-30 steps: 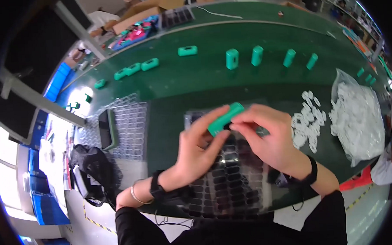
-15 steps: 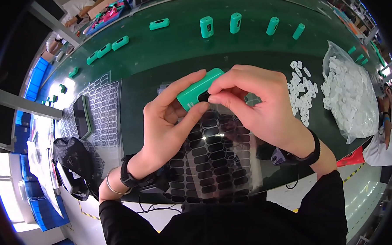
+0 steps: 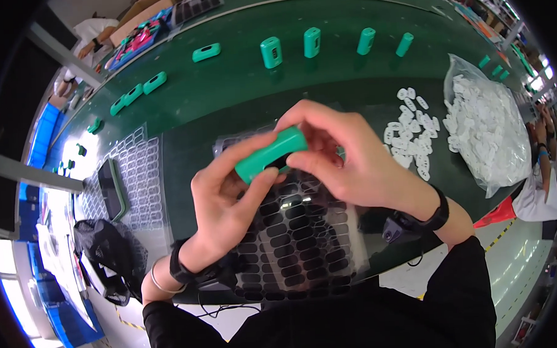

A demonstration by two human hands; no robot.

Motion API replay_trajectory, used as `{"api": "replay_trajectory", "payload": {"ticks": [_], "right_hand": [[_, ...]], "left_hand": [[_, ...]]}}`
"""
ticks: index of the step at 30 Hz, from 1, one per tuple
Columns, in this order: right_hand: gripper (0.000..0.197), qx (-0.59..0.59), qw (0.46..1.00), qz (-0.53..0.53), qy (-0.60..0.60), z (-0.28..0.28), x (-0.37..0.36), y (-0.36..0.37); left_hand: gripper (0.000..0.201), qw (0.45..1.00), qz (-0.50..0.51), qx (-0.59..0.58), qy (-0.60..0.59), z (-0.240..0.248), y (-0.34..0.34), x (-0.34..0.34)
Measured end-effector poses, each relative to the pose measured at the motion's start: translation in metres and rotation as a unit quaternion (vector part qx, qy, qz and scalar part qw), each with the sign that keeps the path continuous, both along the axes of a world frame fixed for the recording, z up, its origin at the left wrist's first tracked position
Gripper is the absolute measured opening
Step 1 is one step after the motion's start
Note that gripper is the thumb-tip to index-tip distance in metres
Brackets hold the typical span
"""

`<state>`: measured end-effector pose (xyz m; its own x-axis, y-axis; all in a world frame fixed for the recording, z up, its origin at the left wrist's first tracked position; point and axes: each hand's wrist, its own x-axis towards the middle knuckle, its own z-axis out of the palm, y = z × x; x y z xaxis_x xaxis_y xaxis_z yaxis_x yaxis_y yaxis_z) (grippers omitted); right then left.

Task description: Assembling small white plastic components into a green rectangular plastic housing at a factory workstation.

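Observation:
Both hands hold one green casing (image 3: 266,154), a small rounded block with a dark oval window, above the near part of the table. My left hand (image 3: 221,204) grips its left end, fingers along the back and thumb at the lower edge by the window. Around the right end closes my right hand (image 3: 359,164), its thumb pressed against the front beside the dark window and its other fingers behind. Under the hands lies a clear sheet of black oval stickers (image 3: 303,235), partly covered by glossy film.
Several green casings (image 3: 272,52) stand or lie along the far side of the green table. Loose white plastic pieces (image 3: 413,134) and a clear bag of them (image 3: 491,130) are at the right. To the left are a phone (image 3: 111,190), sticker sheets (image 3: 139,180) and a black mesh bag (image 3: 101,250).
The green casing has come lower and tilted, showing more of its side. My right fingers have gone from a pinch at the dark window to a grip around the right end.

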<state>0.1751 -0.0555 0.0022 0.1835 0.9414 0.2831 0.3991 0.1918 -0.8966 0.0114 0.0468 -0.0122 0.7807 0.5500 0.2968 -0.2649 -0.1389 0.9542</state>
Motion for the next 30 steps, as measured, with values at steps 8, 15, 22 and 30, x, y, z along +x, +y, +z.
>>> {"api": "replay_trajectory", "payload": {"ticks": [8, 15, 22, 30], "right_hand": [[0.023, -0.062, 0.997, 0.032, 0.045, -0.003, -0.001, -0.005], [0.023, -0.073, 0.974, 0.103, 0.187, -0.02, -0.001, -0.002], [0.033, -0.083, 0.992, 0.095, 0.026, 0.007, 0.017, -0.009], [0.028, -0.151, 0.897, -0.302, -0.286, -0.004, 0.13, -0.059]], "left_hand": [[0.034, 0.997, -0.037, -0.04, 0.045, -0.001, -0.002, 0.001], [0.034, 0.989, -0.033, -0.133, 0.064, -0.003, -0.005, -0.005], [0.037, 0.998, -0.01, -0.015, 0.068, 0.007, 0.003, -0.006], [0.026, 0.989, -0.002, 0.094, 0.117, -0.005, 0.024, 0.001]]}}
